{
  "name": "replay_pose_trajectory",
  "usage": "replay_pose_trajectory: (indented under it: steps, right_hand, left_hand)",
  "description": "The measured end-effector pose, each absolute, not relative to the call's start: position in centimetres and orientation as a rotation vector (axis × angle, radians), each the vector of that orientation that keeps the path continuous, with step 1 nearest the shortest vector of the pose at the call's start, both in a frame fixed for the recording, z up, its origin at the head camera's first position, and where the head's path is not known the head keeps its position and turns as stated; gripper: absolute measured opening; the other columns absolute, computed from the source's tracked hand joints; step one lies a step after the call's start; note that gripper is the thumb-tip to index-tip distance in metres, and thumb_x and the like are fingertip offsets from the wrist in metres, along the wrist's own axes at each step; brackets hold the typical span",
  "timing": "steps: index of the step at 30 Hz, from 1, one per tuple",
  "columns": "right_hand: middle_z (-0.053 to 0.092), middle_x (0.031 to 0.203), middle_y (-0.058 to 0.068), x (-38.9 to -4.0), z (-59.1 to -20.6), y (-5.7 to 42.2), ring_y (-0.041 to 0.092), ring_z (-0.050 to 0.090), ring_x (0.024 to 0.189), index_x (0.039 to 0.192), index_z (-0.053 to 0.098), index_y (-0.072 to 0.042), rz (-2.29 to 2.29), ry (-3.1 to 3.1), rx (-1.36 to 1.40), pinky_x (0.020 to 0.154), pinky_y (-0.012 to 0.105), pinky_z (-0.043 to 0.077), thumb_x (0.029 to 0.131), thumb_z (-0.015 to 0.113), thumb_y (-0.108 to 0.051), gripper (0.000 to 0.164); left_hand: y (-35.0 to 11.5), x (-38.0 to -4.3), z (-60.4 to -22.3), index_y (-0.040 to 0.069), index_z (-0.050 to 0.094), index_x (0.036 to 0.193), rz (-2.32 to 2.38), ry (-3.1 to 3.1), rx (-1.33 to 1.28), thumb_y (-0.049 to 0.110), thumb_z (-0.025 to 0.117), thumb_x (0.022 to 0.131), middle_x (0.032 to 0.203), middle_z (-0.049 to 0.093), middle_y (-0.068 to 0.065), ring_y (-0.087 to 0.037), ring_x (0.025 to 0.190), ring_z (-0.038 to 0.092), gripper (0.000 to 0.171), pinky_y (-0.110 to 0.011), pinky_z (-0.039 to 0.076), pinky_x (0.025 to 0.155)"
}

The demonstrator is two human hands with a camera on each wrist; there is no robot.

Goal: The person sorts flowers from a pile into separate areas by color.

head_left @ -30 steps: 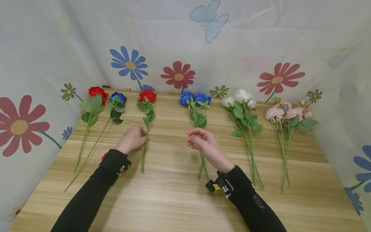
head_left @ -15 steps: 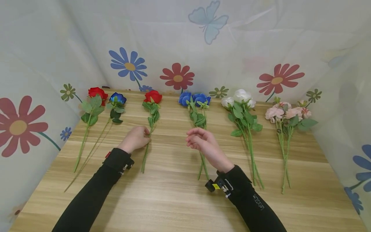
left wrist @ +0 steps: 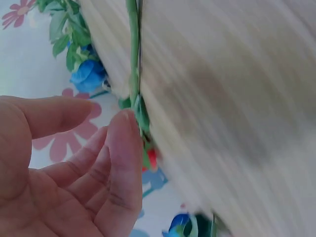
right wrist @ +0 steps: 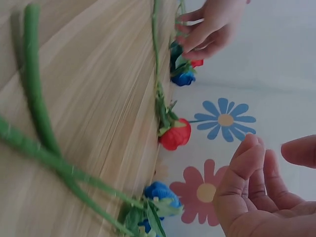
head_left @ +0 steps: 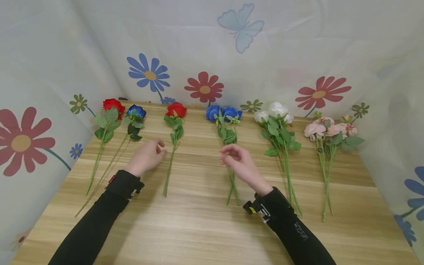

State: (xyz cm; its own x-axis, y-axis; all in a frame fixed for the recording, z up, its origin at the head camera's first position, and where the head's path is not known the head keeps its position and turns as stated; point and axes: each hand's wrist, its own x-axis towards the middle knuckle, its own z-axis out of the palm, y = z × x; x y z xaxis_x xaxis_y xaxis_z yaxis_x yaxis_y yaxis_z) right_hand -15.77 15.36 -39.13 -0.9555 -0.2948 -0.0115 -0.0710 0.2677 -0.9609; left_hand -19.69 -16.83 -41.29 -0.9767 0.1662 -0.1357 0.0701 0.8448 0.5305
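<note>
A red rose (head_left: 176, 110) lies on the wooden table, its green stem pointing toward the person. Just left of that stem is my left hand (head_left: 145, 156), thumb and fingers apart with nothing between them. The left wrist view shows the gap between thumb and fingers (left wrist: 123, 158), with the rose's stem (left wrist: 134, 54) beyond. My right hand (head_left: 241, 162) hovers over the stems of two blue roses (head_left: 222, 113), fingers loosely bent and holding nothing. In the right wrist view those crossed stems (right wrist: 54, 158) lie below the hand.
To the left lie another red rose (head_left: 113, 106) and a dark blue rose (head_left: 136, 111). On the right are white flowers (head_left: 277, 110) and pink flowers (head_left: 334, 129). A flower-printed cloth (head_left: 185, 36) hangs behind the wooden table (head_left: 195, 232).
My left hand shifted the red rose slightly right, then let go of its stem and drew back left. My right hand moved slightly right.
</note>
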Motion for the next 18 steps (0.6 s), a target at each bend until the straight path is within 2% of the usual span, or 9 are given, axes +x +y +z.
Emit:
replay_pose_trajectory:
  steps: [4,11,18]
  right_hand:
    - [0.066,0.11,0.028,-16.1,-39.2,16.2,0.038,0.067,0.098,0.122,0.059,0.007,-1.69,2.443,-0.413,0.081,0.024,0.056,0.098,0.053,-0.002,0.027]
    - [0.067,0.11,0.028,-16.2,-38.8,17.9,0.034,0.068,0.096,0.12,0.061,0.007,-1.591,2.579,-0.436,0.08,0.019,0.053,0.098,0.056,-0.003,0.025]
    - [0.068,0.108,0.027,-16.2,-38.7,19.4,0.036,0.068,0.097,0.118,0.063,0.005,-1.526,2.674,-0.443,0.078,0.017,0.053,0.099,0.055,-0.003,0.023]
  left_hand:
    - [-18.6,-19.2,-40.4,-0.007,0.06,0.12,0.815,2.942,0.203,0.014,0.057,0.1,0.098,0.067,-0.022,-0.026,0.075,0.061,0.029,-0.035,0.047,0.065]
    - [-22.8,-18.0,-38.7,-0.008,0.06,0.12,0.743,3.041,0.14,0.014,0.056,0.1,0.101,0.068,-0.026,-0.031,0.076,0.065,0.03,-0.038,0.05,0.064]
    - [-26.7,-17.5,-38.5,-0.014,0.058,0.118,0.687,3.09,0.017,0.014,0.058,0.098,0.099,0.066,-0.031,-0.037,0.077,0.063,0.035,-0.04,0.048,0.062]
